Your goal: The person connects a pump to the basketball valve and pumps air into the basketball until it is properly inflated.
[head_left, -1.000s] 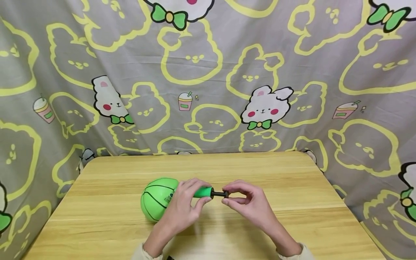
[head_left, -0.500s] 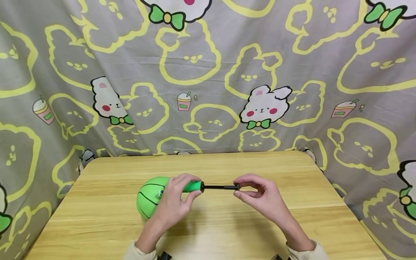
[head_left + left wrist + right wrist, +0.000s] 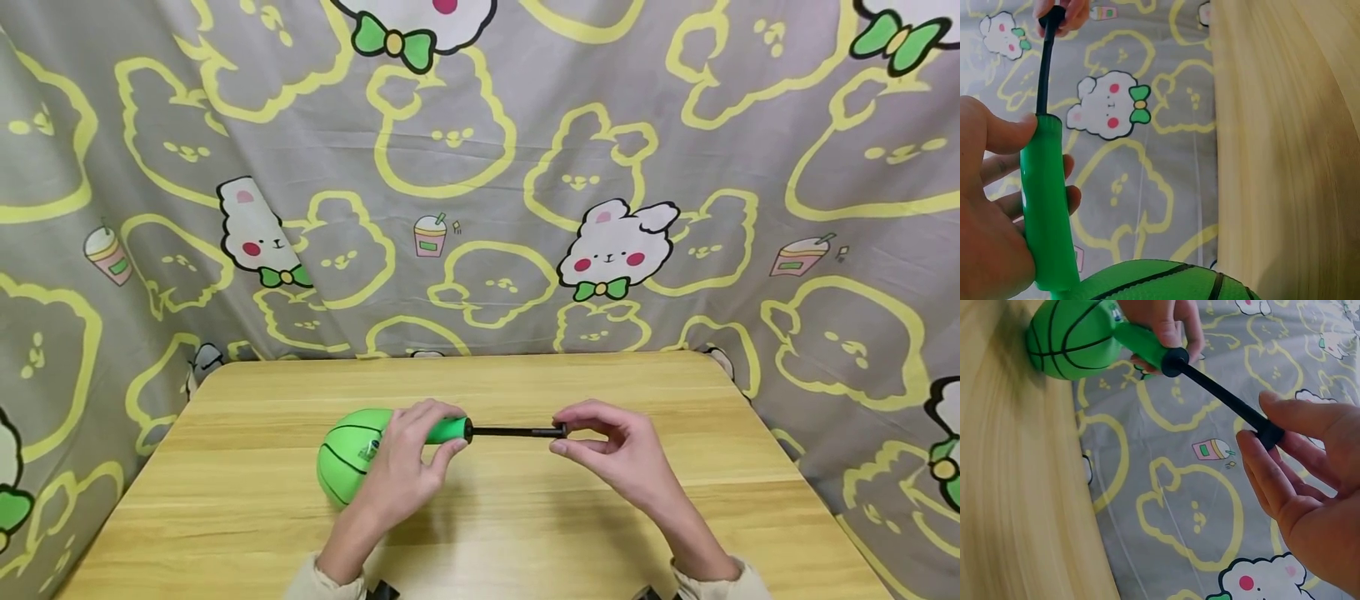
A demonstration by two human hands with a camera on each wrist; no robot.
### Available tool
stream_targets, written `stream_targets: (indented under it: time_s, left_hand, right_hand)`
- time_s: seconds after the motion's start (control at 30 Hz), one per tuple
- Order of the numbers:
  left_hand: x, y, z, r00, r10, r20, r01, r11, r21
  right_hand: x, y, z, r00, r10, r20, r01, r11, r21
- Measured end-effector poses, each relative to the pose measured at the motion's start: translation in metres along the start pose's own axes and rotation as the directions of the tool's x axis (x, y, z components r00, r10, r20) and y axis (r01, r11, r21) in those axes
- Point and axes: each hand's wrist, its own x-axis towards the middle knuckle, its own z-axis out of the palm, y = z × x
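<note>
A green hand pump (image 3: 1049, 206) lies across my left hand (image 3: 408, 458), whose thumb and fingers grip its barrel. Its black rod (image 3: 502, 432) is drawn far out to the right. At the rod's end, my right hand (image 3: 618, 446) pinches the small black handle (image 3: 1269, 434) between thumb and fingers. The pump's left end meets a green ball (image 3: 348, 454) with black basketball lines, as the right wrist view shows. My left hand covers part of the ball in the head view. Whether a needle sits in the ball cannot be seen.
A wooden table (image 3: 525, 517) lies under the hands. Behind it and at both sides hangs a grey curtain (image 3: 480, 208) with yellow outlines and white bunny prints. Black straps show at the wrists near the bottom edge.
My right hand has moved right with the handle, drawing the rod from mostly inside the barrel to far out. My left hand, pump barrel and ball have shifted slightly left.
</note>
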Motion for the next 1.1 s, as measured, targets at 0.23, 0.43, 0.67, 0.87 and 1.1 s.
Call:
stream_targets:
  time_s: [0.23,0.43,0.67,0.87,1.1]
  left_hand:
    - [-0.002,0.003,0.004,1.000,0.000,-0.017,0.000,1.000,0.026]
    - [-0.005,0.009,0.009,1.000,0.013,-0.018,-0.012,0.999,0.039]
    - [-0.006,0.016,0.015,1.000,0.020,-0.014,-0.019,0.998,0.052]
    - [-0.007,0.021,0.021,0.999,0.035,-0.011,-0.034,0.999,0.039]
    - [-0.008,0.023,0.029,0.995,0.102,-0.011,-0.102,0.994,0.039]
  right_hand:
    - [-0.003,0.002,0.011,0.998,0.020,-0.052,-0.023,0.998,-0.054]
    - [-0.004,0.006,0.023,0.998,0.019,-0.054,-0.020,0.999,-0.025]
    - [-0.004,0.011,0.036,0.998,-0.020,-0.059,0.019,1.000,-0.019]
    - [-0.007,0.016,0.045,0.997,-0.046,-0.065,0.046,0.999,-0.007]
    - [-0.008,0.019,0.055,0.996,-0.062,-0.059,0.063,0.998,0.013]
